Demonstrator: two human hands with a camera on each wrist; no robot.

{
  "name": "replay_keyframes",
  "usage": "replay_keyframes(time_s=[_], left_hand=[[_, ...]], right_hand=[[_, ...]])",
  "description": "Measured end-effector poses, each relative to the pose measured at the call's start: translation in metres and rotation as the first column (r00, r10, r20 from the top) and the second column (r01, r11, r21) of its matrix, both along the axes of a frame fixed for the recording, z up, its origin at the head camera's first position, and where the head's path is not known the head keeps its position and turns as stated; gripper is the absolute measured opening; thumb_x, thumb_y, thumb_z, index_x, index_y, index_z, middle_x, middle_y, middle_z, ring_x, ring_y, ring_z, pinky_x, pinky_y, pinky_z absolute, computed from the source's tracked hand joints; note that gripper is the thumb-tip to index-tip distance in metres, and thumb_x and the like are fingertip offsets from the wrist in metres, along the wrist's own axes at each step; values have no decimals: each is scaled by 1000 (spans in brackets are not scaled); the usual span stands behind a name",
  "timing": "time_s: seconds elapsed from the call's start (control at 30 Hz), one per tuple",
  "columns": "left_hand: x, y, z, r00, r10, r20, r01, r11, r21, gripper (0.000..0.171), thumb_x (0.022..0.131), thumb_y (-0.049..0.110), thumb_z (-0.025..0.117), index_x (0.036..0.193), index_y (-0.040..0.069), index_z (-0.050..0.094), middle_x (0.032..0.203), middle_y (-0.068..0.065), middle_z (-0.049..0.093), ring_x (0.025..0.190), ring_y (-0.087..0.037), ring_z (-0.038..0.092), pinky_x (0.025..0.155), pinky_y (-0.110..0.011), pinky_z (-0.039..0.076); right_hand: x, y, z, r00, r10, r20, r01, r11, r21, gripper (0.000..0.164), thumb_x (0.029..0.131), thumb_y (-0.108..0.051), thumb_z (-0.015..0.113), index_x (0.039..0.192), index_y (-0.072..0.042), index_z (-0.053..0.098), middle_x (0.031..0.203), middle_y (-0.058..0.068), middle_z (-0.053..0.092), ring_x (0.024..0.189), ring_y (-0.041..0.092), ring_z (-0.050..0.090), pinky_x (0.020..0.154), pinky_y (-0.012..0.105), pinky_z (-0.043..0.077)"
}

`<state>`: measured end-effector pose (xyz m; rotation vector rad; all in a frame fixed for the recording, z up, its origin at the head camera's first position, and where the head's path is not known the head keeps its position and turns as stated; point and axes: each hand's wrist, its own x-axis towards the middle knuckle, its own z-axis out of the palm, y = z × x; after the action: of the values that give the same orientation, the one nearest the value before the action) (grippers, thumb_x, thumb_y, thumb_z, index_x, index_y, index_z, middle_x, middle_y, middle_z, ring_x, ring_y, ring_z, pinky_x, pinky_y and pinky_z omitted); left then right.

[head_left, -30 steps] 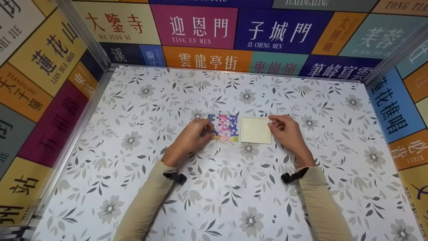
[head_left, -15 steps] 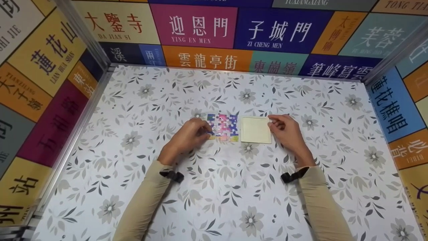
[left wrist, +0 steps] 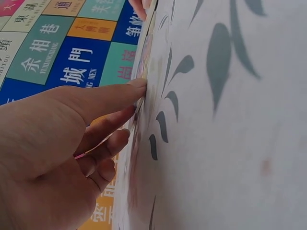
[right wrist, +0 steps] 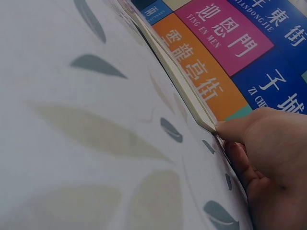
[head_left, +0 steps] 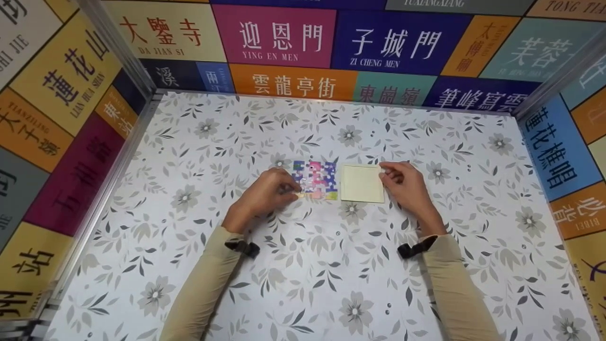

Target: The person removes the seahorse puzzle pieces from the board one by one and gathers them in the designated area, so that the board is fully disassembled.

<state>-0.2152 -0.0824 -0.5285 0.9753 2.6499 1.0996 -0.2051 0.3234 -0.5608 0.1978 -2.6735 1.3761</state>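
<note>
A small jigsaw puzzle [head_left: 318,179], pink, blue and purple with yellow along its near edge, lies flat at the middle of the table. My left hand [head_left: 269,192] is at its left side, pinching a yellowish corner puzzle piece [head_left: 300,194] between thumb and forefinger; the fingertips partly hide it. Just right of the puzzle lies a pale cream square puzzle tray [head_left: 362,184] with a thin raised rim. My right hand [head_left: 406,187] holds this tray by its right edge. In the right wrist view, my thumb sits at the corner of the tray [right wrist: 184,91].
A white tablecloth [head_left: 303,279] with grey flowers and leaves covers the table. Coloured panels with lettering [head_left: 284,40] wall off the back and both sides. Metal rails [head_left: 102,184] run along the table's edges. Both wrists wear black straps [head_left: 242,247].
My left hand has drawn slightly left, uncovering more of the puzzle's left column and its yellowish corner. The right hand and the tray stay in place.
</note>
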Motion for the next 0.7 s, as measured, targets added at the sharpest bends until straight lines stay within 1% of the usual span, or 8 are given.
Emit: replay_keyframes(time_s=[0.13,0.27,0.4,0.5,0.53,0.6,0.63,0.7], left_hand=[[-1,0,0,1000,-11,17,11,1000,-11,17,91,8,84,108,7,85,106,-9,81,104,-28,71,98,-44,56],[-2,-1,0,1000,-6,28,6,1000,-21,17,91,7,84,108,8,85,107,-8,81,105,-27,71,99,-43,56],[-3,-1,-1,1000,3,14,-3,1000,-22,15,92,9,84,106,8,86,105,-8,80,104,-26,70,98,-43,56],[-3,0,-1,1000,9,-9,-9,1000,-27,11,96,16,83,104,10,86,103,-6,79,103,-26,69,98,-43,55],[-3,0,-1,1000,19,-17,-20,999,-33,12,97,18,82,105,11,86,103,-6,79,103,-25,70,99,-43,55],[-2,1,0,997,71,-28,-72,996,-45,15,100,24,80,107,12,85,105,-4,79,103,-23,71,98,-41,56],[-2,1,0,993,112,-27,-113,993,-45,17,101,26,78,109,13,84,107,-4,79,103,-22,71,97,-41,57],[-3,0,-1,977,211,-26,-212,977,-39,20,103,27,74,116,14,83,112,-3,79,106,-21,72,98,-41,58]], right_hand=[[1,0,1,1000,-12,9,12,1000,0,31,104,-16,73,133,-5,75,113,17,68,94,16,64,78,7,50],[2,-1,0,1000,-17,15,17,1000,-11,31,104,-17,73,133,-7,76,112,15,68,93,13,63,78,8,51],[1,0,-1,1000,-8,12,9,1000,-17,31,104,-17,73,133,-5,76,111,16,68,93,14,63,78,7,51],[0,1,-1,1000,-3,11,3,1000,-17,32,104,-16,73,133,-4,75,111,18,68,93,16,64,78,7,51],[0,1,-1,1000,-2,13,2,1000,-17,32,104,-16,73,133,-4,75,111,17,69,94,16,64,78,8,51],[0,2,0,1000,-7,22,7,1000,-22,32,105,-18,72,135,-6,75,113,16,70,96,15,64,80,8,51],[0,2,0,1000,-14,27,15,1000,-28,33,106,-20,71,136,-7,75,114,16,70,96,15,65,81,9,51],[1,3,1,999,-39,31,40,998,-50,33,107,-23,68,137,-9,74,115,15,72,96,11,65,81,11,51]])
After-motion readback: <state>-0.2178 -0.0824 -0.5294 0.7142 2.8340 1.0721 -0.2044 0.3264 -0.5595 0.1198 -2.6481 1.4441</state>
